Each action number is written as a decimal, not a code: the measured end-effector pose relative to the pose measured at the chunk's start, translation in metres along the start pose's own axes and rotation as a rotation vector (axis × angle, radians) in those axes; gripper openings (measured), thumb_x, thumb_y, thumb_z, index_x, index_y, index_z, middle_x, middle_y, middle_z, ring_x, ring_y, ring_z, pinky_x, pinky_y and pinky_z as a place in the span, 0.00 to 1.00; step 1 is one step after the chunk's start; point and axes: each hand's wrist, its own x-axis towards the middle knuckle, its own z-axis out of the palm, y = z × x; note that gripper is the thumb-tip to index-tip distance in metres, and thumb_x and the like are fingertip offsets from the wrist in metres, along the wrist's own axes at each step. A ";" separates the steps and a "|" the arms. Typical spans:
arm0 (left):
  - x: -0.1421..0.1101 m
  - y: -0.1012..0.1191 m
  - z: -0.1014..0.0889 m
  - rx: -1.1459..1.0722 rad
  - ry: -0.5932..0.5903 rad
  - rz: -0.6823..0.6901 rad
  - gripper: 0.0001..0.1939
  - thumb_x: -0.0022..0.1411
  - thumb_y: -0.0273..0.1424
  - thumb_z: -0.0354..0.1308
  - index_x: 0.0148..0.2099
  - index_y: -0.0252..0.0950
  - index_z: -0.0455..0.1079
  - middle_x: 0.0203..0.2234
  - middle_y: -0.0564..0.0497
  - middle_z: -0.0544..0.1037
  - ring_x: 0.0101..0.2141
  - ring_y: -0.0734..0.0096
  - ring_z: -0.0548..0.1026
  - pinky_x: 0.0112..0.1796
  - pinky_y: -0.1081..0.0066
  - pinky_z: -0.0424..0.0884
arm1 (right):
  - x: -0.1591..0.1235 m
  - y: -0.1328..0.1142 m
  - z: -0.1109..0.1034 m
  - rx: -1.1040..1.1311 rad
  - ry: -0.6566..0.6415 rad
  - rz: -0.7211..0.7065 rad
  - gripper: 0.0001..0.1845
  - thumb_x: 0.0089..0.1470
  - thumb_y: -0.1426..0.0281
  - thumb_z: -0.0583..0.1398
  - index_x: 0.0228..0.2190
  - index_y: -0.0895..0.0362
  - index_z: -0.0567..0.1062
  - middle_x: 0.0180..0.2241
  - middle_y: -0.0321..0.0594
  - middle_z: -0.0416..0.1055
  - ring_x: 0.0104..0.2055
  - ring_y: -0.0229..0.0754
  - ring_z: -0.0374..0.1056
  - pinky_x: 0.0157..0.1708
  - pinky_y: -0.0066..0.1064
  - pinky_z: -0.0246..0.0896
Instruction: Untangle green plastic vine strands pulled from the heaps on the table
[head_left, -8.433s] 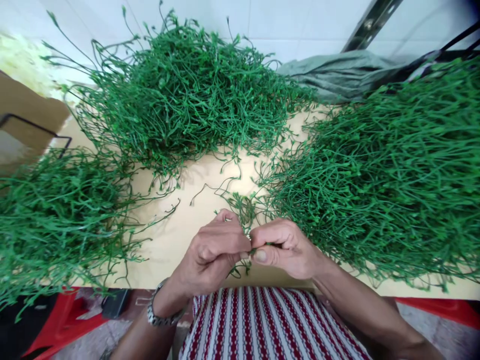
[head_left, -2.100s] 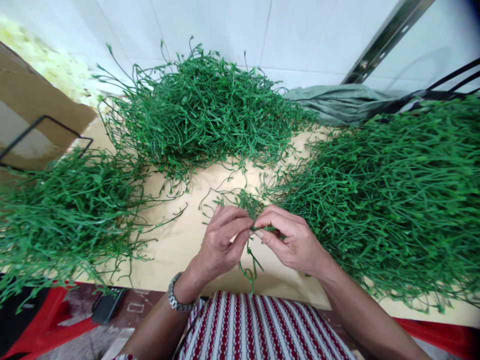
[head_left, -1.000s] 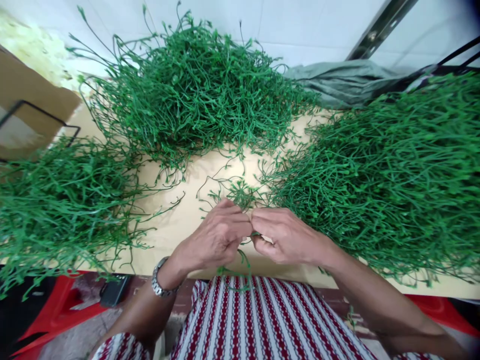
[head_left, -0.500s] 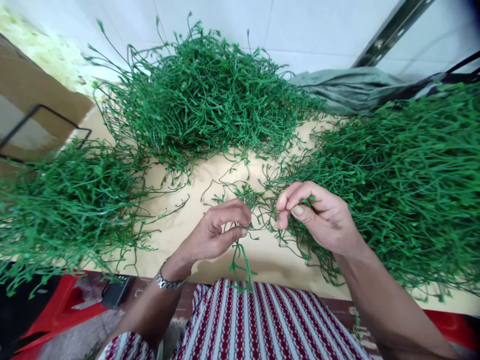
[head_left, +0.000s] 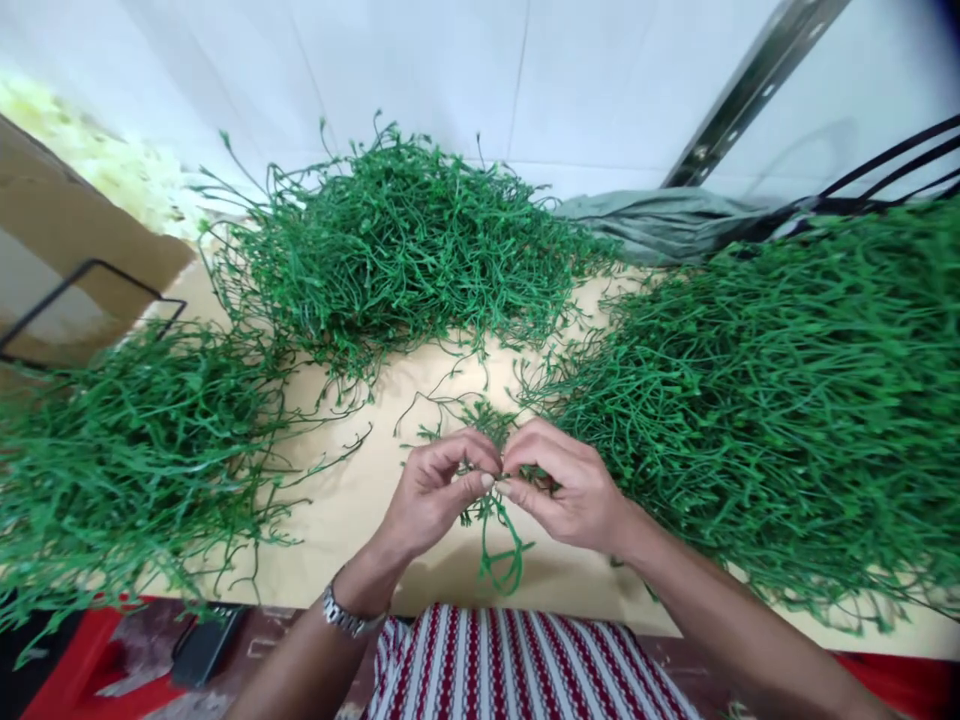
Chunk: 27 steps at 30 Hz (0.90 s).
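Note:
Thumb and fingertips of my left hand (head_left: 442,490) pinch a green plastic stem (head_left: 504,555), whose thin branches hang in a loop below the fingers. My right hand (head_left: 566,485) is closed too, its fingertips meeting those of the left at the top of the stem. A bit of green shows inside the right hand's curl; the exact join between the fingertips is hidden. Just behind the hands lie loose green sprigs (head_left: 484,415) on the pale tabletop (head_left: 337,510).
Heaps of green stems lie around: a left heap (head_left: 142,440), a back heap (head_left: 405,240) against the white wall, and a large right heap (head_left: 787,400). A cardboard box (head_left: 82,240) with a black wire frame (head_left: 97,265) stands at left. Grey-green cloth (head_left: 652,222) lies behind.
My right hand has moved left from the edge of the right heap to meet my left hand. The left hand keeps its pinch on the stem. The view has tilted up slightly.

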 end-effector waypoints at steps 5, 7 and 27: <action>0.008 0.015 -0.001 0.279 -0.122 0.137 0.06 0.56 0.23 0.52 0.29 0.34 0.68 0.28 0.47 0.71 0.32 0.68 0.70 0.32 0.69 0.66 | -0.001 0.003 -0.006 -0.096 -0.077 -0.017 0.02 0.52 0.75 0.55 0.27 0.58 0.65 0.26 0.39 0.64 0.29 0.36 0.61 0.27 0.27 0.58; 0.012 0.022 0.001 0.421 -0.180 0.185 0.08 0.55 0.20 0.50 0.27 0.34 0.67 0.27 0.48 0.70 0.32 0.69 0.69 0.34 0.68 0.65 | 0.001 0.003 -0.011 -0.170 -0.150 -0.039 0.04 0.50 0.75 0.53 0.25 0.58 0.64 0.24 0.37 0.62 0.26 0.35 0.58 0.24 0.27 0.55; 0.004 -0.002 0.013 0.214 0.017 0.096 0.03 0.58 0.24 0.53 0.32 0.34 0.67 0.26 0.50 0.70 0.29 0.72 0.68 0.30 0.72 0.64 | -0.021 0.010 0.005 0.133 0.037 0.433 0.02 0.52 0.71 0.57 0.30 0.56 0.68 0.24 0.32 0.65 0.26 0.33 0.61 0.27 0.24 0.56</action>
